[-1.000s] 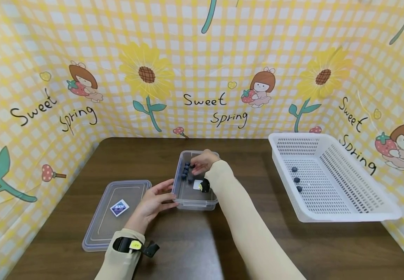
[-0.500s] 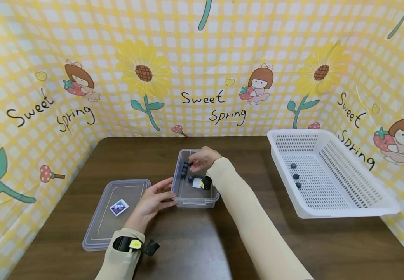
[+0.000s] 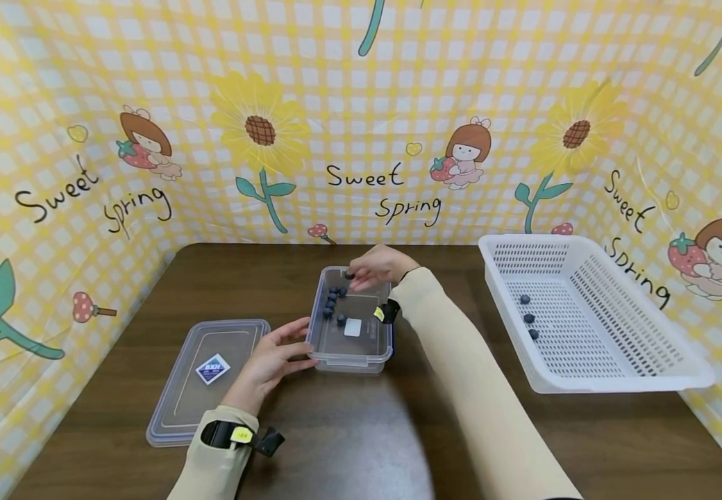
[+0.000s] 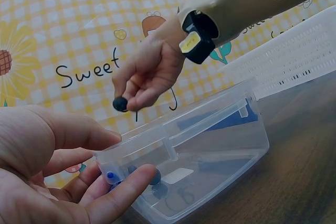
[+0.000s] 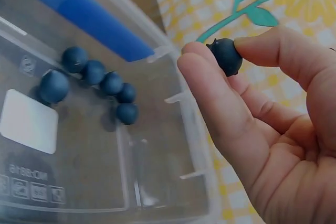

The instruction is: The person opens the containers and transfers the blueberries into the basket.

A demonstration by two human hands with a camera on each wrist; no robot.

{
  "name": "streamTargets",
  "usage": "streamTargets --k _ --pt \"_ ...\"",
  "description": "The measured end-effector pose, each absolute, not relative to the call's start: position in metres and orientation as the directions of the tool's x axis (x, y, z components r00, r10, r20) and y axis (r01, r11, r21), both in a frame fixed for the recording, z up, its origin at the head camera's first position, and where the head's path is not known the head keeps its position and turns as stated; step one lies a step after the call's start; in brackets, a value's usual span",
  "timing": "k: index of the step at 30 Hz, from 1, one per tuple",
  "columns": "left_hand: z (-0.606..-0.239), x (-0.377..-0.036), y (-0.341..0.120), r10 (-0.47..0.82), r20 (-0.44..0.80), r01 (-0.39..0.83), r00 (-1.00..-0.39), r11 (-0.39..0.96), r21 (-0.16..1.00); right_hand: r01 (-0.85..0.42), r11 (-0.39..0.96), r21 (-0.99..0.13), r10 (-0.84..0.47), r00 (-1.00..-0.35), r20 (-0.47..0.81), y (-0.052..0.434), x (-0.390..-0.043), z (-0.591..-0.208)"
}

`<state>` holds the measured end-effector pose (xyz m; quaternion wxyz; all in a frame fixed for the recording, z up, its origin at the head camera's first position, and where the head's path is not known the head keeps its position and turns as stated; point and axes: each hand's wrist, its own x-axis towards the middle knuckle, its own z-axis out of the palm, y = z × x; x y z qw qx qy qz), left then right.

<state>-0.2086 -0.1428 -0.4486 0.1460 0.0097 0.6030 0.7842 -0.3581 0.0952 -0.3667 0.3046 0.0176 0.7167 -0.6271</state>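
Observation:
My right hand pinches a blueberry between thumb and fingertips, held above the far end of a clear plastic container. Several other blueberries lie on the container's floor, most in a row along its left side and far end, with one apart near a white label. At the near left corner, my left hand holds the container, thumb on the near wall and fingers at the left side. The lidless container has a blue clip hanging along one side.
A clear lid with a diamond sticker lies flat on the wooden table, left of the container. To the right stands a white slotted basket with three blueberries in it. Patterned cloth surrounds the table's back and sides.
My right hand has risen from inside the container and moved slightly right and away with a blueberry between its fingers. The left hand keeps its place at the corner.

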Motion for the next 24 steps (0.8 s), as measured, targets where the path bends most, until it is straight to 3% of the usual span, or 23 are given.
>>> streamTargets --k 11,24 --pt "-0.451 -0.209 -0.143 0.241 -0.164 -0.220 -0.957 -0.230 0.948 0.352 0.216 -0.911 -0.438 -0.798 -0.413 0.126 -0.359 -0.336" --pt "-0.451 -0.210 -0.142 0.238 -0.162 -0.218 -0.958 -0.232 0.948 0.292 0.185 -0.938 -0.436 -0.831 -0.345 0.167 -0.359 -0.312"
